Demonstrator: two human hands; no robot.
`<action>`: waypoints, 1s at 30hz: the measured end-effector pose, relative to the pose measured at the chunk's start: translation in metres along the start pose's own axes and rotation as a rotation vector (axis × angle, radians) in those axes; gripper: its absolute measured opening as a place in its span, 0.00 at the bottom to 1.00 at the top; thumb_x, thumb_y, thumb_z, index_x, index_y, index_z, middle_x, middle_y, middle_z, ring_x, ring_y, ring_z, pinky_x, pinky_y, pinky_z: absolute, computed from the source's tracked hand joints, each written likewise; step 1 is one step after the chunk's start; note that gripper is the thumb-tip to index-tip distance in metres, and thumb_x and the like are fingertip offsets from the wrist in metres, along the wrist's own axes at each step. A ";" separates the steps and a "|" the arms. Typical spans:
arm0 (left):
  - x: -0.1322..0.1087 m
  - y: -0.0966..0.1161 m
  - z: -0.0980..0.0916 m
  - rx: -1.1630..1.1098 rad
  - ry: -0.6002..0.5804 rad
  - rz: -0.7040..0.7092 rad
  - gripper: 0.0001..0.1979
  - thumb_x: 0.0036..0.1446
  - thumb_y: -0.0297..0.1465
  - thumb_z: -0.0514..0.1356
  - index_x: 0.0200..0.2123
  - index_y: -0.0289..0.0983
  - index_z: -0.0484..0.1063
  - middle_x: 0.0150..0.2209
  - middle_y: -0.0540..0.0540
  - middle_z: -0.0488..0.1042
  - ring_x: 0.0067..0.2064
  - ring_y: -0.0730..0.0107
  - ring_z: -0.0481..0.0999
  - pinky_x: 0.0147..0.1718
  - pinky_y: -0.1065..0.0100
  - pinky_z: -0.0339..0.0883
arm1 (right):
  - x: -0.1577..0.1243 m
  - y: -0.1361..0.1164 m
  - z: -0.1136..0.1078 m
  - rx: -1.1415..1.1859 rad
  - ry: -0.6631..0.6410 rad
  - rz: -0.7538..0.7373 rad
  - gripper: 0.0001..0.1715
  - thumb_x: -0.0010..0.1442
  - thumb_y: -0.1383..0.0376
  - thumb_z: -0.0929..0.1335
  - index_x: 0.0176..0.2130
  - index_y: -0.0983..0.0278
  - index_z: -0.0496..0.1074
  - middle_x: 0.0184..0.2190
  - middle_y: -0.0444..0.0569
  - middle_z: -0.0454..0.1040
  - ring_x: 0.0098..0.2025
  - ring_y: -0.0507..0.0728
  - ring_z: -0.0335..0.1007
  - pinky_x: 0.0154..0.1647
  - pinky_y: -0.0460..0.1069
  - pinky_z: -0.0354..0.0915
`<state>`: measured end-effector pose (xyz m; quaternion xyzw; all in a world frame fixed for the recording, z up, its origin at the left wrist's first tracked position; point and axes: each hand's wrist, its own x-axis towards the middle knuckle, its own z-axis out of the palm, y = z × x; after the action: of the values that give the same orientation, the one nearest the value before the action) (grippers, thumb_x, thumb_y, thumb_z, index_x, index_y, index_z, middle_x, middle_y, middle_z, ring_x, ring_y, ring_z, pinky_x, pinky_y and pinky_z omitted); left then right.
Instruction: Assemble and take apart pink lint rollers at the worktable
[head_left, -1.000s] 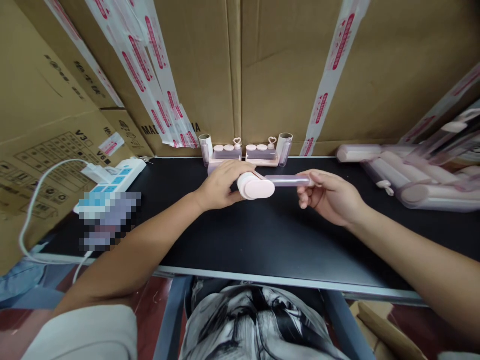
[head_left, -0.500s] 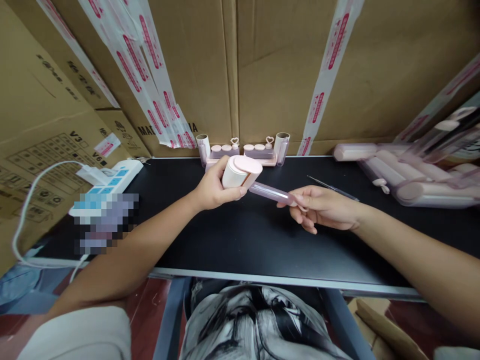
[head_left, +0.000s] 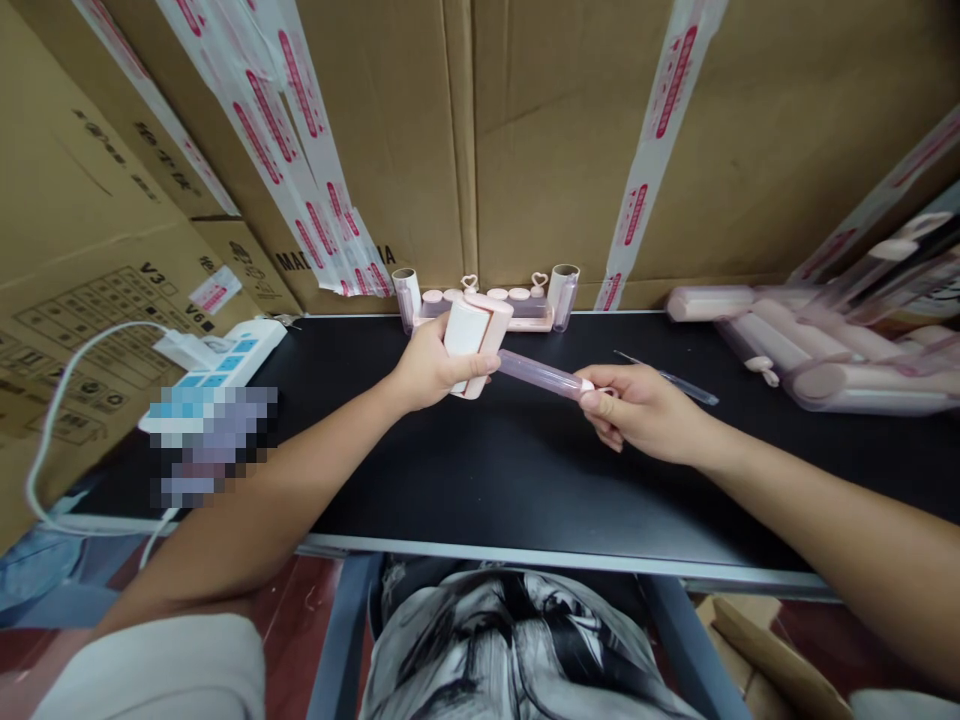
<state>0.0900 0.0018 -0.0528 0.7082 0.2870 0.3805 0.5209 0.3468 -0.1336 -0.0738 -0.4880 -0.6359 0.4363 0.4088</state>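
Observation:
My left hand (head_left: 425,368) is wrapped round a small white-and-pink case (head_left: 465,328) with rounded ends, held tilted above the table. A translucent purple tube (head_left: 541,374) reaches from beside that case to my right hand (head_left: 643,412). My right fingers pinch the pale pink cap at the tube's right end, where part of a loop shows. The tube's left end meets my left thumb and the case; whether it is joined to the case or just touching, I cannot tell.
Pink stands (head_left: 529,324) with heart-topped pieces and upright cylinders sit at the back of the black table (head_left: 480,490). A thin pointed tool (head_left: 679,385) lies right of centre. Several wrapped pink cases (head_left: 862,385) are piled at right. A power strip (head_left: 217,370) lies left, cardboard behind.
The case has turned in my left hand, its pink side now facing more toward me. My right hand has closed more firmly round the tube's cap, and the tube has shifted slightly.

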 end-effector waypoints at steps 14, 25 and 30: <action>-0.004 0.020 0.014 -0.258 0.085 -0.277 0.23 0.45 0.37 0.76 0.38 0.34 0.72 0.28 0.46 0.78 0.24 0.63 0.79 0.18 0.65 0.75 | 0.004 0.011 0.001 -1.127 0.525 -0.518 0.18 0.73 0.55 0.64 0.50 0.63 0.77 0.36 0.53 0.85 0.34 0.60 0.82 0.36 0.51 0.69; 0.013 0.031 -0.029 -0.440 0.429 0.019 0.19 0.50 0.41 0.71 0.38 0.35 0.71 0.28 0.48 0.77 0.26 0.65 0.80 0.19 0.67 0.75 | 0.018 0.010 -0.030 -0.716 0.386 -0.228 0.18 0.69 0.51 0.67 0.49 0.61 0.69 0.31 0.47 0.79 0.27 0.56 0.75 0.30 0.50 0.67; 0.020 0.029 -0.049 -0.469 0.513 0.086 0.22 0.47 0.43 0.72 0.38 0.36 0.72 0.28 0.49 0.77 0.26 0.67 0.80 0.21 0.70 0.74 | 0.072 0.003 0.009 -0.406 0.115 -0.115 0.18 0.64 0.49 0.71 0.36 0.61 0.70 0.25 0.42 0.72 0.22 0.52 0.69 0.27 0.48 0.65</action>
<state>0.0596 0.0345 -0.0116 0.4619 0.2832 0.6232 0.5639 0.3258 -0.0643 -0.0722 -0.5473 -0.7132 0.2468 0.3618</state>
